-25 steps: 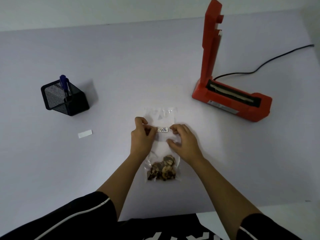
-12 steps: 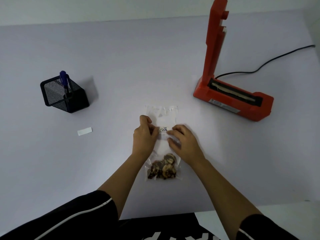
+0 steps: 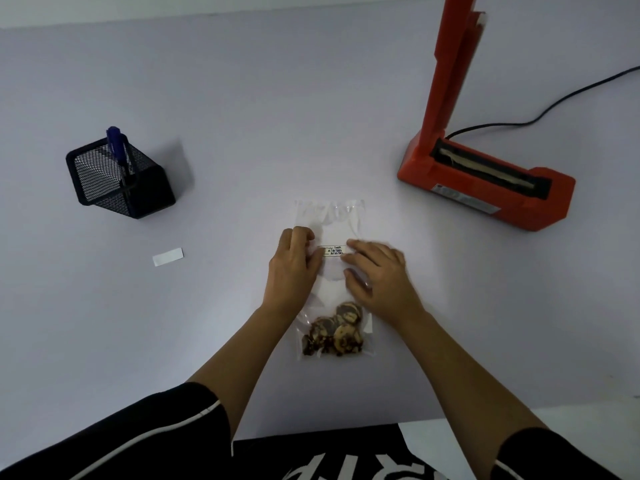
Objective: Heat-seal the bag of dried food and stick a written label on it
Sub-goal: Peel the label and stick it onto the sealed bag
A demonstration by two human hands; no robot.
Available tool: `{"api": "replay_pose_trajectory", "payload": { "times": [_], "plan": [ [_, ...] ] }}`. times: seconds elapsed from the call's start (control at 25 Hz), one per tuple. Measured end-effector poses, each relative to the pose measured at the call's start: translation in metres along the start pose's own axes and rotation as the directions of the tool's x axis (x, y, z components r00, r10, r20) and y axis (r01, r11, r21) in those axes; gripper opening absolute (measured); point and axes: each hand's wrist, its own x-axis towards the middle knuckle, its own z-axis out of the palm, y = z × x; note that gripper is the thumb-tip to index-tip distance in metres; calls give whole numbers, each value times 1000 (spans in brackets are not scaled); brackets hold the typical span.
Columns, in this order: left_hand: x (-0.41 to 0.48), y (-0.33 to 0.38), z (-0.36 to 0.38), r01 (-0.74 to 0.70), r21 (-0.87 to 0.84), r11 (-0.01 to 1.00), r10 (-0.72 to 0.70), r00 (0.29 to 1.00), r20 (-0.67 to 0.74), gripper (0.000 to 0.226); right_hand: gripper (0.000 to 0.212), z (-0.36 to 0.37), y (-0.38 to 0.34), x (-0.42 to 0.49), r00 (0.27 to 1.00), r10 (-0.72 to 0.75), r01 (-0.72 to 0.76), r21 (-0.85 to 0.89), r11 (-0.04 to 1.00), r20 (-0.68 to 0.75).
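Pale table (image 3: pixel 242 116) holds a bag (image 3: pixel 332 216), orange sealer (image 3: pixel 550 209), mesh pen holder (image 3: pixel 138 192), paper strip (image 3: pixel 168 256).

A plain indoor packing station: a pale table (image 3: pixel 242 116) set against a white wall (image 3: pixel 207 8). An orange heat sealer (image 3: pixel 519 214) on its power cord (image 3: pixel 491 125) and a mesh pen holder (image 3: pixel 121 178) with a blue pen (image 3: pixel 114 140) mark it as a small workstation.

black mesh holder (image 3: pixel 121 181) far left | white paper strip (image 3: pixel 168 256) nearer | lilac table (image 3: pixel 242 116)
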Motion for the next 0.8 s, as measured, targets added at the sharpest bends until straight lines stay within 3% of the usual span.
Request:
{"api": "replay_pose_trajectory", "payload": {
  "times": [0.08, 0.24, 0.4, 0.8],
  "plan": [
    [-3, -12, -1, -162, 70, 984, 163, 987, -2, 16, 25, -1, 1, 1, 1000, 14, -14, 31, 999, 5],
    [-10, -40, -5, -506, 223, 833, 494, 862, 113, 29, 27, -2, 1, 2, 1000, 27, -28, 63, 998, 7],
    [-7, -45, -9, -497, 407, 766, 468, 866, 176, 35, 34, -1, 1, 5, 1000, 14, -15, 24, 1000, 10],
    [-6, -40, -8, -411, 482, 774, 348, 912, 219, 45, 43, -1, -1, 7, 1000, 11, -9, -57, 998, 29]
  ]
}}
